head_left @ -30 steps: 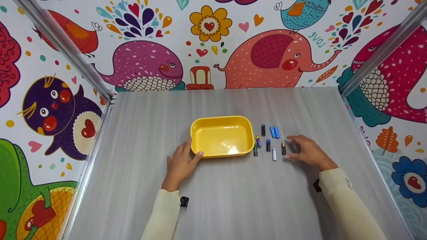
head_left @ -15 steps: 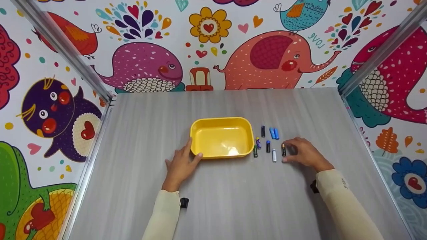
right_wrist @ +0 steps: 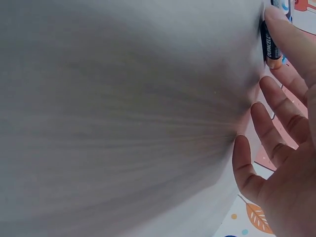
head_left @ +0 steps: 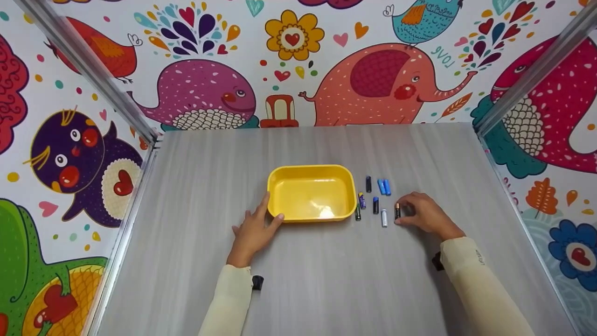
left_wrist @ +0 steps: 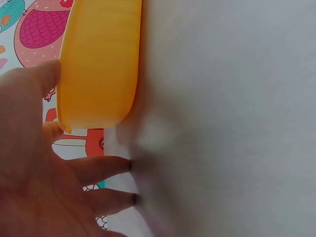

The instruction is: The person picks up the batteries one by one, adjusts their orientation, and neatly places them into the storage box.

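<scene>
A yellow tray (head_left: 311, 193) stands at mid-table. The left hand (head_left: 253, 233) rests at its near left corner, thumb and index touching the outside; in the left wrist view the other fingers of this hand (left_wrist: 44, 182) spread out over the table beside the yellow wall (left_wrist: 98, 64). To the right of the tray, the right hand (head_left: 429, 217) pinches a black battery with a copper end (head_left: 397, 211) between thumb and index. That Duracell battery (right_wrist: 270, 44) lies at the table surface in the right wrist view, with the other fingers of the hand (right_wrist: 291, 168) loosely bent.
Several other batteries lie between tray and right hand: a white one (head_left: 384, 218), a blue pair (head_left: 384, 186), a dark blue-ended one (head_left: 376, 205), a black one (head_left: 368, 184), a purple one (head_left: 362, 200) and a green-black one (head_left: 357, 213). Patterned walls and metal rails border the table.
The right hand has moved slightly left and its thumb and index have closed on the copper-ended battery. The left hand stays at the tray corner.
</scene>
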{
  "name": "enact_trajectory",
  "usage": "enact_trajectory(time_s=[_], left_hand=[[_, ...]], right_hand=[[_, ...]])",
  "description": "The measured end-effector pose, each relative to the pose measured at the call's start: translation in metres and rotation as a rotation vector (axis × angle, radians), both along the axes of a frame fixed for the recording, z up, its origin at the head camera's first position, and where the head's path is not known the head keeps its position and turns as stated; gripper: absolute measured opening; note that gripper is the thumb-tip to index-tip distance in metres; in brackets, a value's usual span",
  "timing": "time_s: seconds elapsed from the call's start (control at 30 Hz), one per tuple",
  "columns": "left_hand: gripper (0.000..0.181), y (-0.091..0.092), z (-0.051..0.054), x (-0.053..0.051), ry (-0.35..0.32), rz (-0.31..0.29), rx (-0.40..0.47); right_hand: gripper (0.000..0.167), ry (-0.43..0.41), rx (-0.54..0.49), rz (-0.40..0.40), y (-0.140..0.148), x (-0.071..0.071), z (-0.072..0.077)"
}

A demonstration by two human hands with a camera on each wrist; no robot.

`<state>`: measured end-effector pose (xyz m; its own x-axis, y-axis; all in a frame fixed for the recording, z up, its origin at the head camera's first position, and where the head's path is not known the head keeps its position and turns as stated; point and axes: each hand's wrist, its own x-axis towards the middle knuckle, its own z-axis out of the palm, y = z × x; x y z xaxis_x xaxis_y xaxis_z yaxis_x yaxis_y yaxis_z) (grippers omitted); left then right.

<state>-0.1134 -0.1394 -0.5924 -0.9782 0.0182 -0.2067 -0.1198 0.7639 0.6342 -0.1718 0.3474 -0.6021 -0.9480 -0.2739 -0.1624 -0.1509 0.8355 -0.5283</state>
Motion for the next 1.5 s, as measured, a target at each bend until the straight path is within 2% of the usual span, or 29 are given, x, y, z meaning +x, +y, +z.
enact_trajectory(time_s=[0.27,0.5,0.77,1.03,1.5], left_hand=[[0.084,0.0,-0.001,0.001,-0.014,0.003,0.002],[0.084,0.001,-0.001,0.002,-0.018,0.007,0.009],[0.084,0.001,-0.002,0.0,-0.01,0.015,0.005],[0.082,-0.002,-0.002,0.0,0.0,0.007,0.022],[0.084,0.001,-0.002,0.002,0.002,0.009,0.013]], right_hand=[[0.048,0.002,-0.017,-0.01,0.001,0.002,0.0],[0.046,0.034,-0.104,-0.032,-0.004,0.001,0.003],[0.046,0.08,-0.196,0.0,-0.013,-0.003,0.009],[0.05,0.15,-0.201,0.025,-0.029,-0.011,0.019],[0.05,0.057,-0.359,-0.025,-0.072,-0.026,0.039]])
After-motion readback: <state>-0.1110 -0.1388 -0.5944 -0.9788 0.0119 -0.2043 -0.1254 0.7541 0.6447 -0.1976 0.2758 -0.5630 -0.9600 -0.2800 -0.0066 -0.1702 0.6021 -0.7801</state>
